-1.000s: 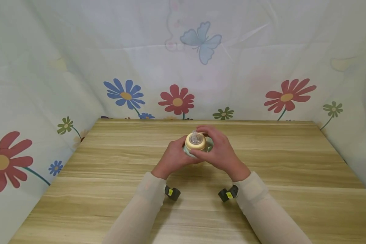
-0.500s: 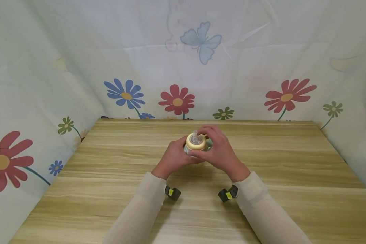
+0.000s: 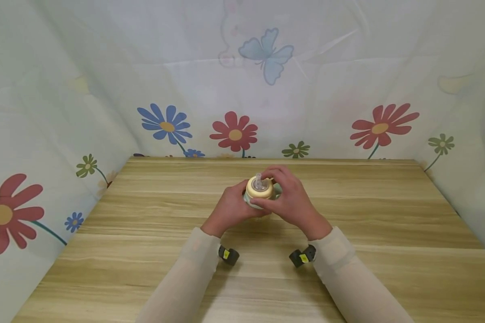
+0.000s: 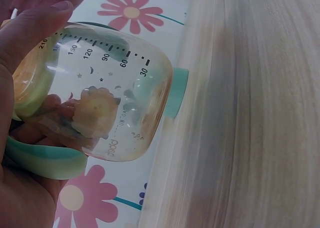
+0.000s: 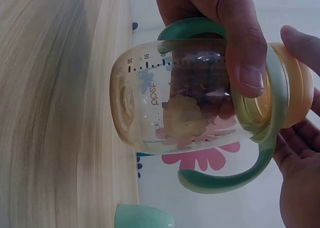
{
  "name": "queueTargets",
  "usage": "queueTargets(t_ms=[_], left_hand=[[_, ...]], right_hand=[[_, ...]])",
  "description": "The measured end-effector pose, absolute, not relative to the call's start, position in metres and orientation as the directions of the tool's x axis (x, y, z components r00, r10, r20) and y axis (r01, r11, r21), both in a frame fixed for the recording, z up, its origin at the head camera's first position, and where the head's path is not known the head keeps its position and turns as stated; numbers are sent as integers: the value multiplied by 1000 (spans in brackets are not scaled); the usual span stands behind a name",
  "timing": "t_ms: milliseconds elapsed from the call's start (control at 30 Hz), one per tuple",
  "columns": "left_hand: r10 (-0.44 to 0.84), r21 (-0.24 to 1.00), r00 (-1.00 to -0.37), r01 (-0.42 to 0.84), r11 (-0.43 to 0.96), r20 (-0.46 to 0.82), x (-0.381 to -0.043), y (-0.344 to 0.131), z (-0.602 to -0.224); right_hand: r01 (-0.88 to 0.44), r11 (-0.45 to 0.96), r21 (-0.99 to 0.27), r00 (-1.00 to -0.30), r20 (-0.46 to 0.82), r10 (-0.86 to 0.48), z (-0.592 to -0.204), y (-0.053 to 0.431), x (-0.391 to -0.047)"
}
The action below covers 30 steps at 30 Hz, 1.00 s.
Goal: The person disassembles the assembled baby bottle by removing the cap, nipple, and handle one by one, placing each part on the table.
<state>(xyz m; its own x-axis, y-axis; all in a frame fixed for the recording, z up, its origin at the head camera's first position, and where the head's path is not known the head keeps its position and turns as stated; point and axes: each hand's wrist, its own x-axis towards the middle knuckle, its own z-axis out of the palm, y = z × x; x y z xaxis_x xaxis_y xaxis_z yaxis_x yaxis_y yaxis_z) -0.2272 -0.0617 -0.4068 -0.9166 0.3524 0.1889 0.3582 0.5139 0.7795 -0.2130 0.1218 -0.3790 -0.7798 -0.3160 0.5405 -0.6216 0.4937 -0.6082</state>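
A clear baby bottle [image 4: 107, 70] with printed volume marks is held between both hands over the table, spout up. My left hand [image 3: 235, 204] grips it around the upper body and green handle ring, its thumb [image 5: 250, 73] lying across the bottle's shoulder. One curved green handle [image 5: 230, 184] sticks out freely in the right wrist view. My right hand [image 3: 294, 199] curls its thumb and fingers round the yellow collar [image 3: 259, 194]. A translucent spout [image 3: 258, 181] rises from the collar's middle. The bottle body is mostly hidden by the hands in the head view.
A smooth green rounded piece [image 5: 144, 217] stands on the wood-grain table [image 3: 145, 269] beyond the bottle. A white curtain printed with flowers [image 3: 234, 134] encloses the back and sides. Black cameras [image 3: 228, 255] are strapped at both wrists.
The right hand's thumb and fingers have shifted slightly round the collar, and the spout appears a little more upright. The left hand and the bottle stay in place.
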Motion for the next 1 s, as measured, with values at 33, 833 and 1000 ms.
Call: queueTargets(t_ms=[33, 833, 1000], left_hand=[[353, 780, -916, 358, 513, 189, -227, -62, -407], [351, 804, -922, 329, 495, 161, -225, -61, -404], [355, 796, -919, 341, 501, 170, -226, -61, -405]], right_hand=[[-621, 497, -607, -781, 539, -317, -379, 122, -213], [-631, 433, -643, -775, 509, -374, -376, 125, -213], [-644, 419, -640, -765, 520, -381, -378, 126, -214]])
